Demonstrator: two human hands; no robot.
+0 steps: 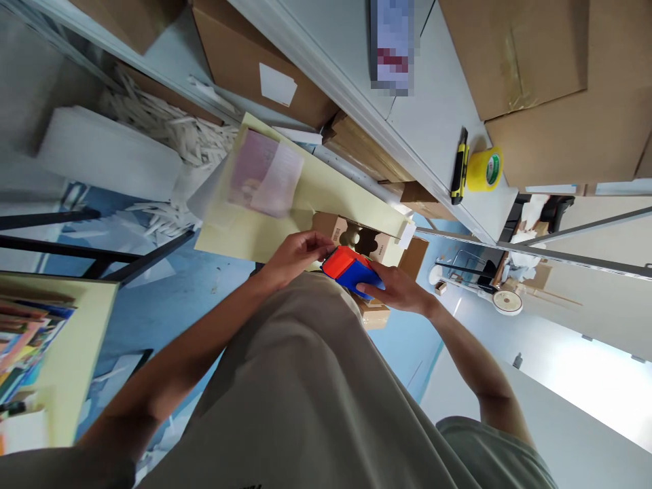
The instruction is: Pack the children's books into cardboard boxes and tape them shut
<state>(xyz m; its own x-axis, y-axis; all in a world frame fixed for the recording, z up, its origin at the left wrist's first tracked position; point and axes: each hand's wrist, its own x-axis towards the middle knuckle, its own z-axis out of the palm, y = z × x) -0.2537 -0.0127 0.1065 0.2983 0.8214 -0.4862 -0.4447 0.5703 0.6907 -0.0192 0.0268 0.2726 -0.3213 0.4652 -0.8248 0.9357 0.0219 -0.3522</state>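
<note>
My right hand (392, 288) is wrapped round a red and blue handheld object (351, 269), boxy in shape; its exact kind I cannot make out. The red end points toward my left hand (300, 255). The fingers of that left hand are pinched together at the object's dark left edge, and whatever is between them is too small to name. Just beyond both hands, a small cardboard box (326, 225) with cut-out holes in its side rests on the pale yellow table (224, 234).
A blurred printed sheet or bag (267, 173) lies on the table. On the white shelf (432, 102) are a yellow utility knife (459, 166), a roll of yellow tape (483, 169) and large cartons (534, 54). Books (30, 339) stand on another table at lower left.
</note>
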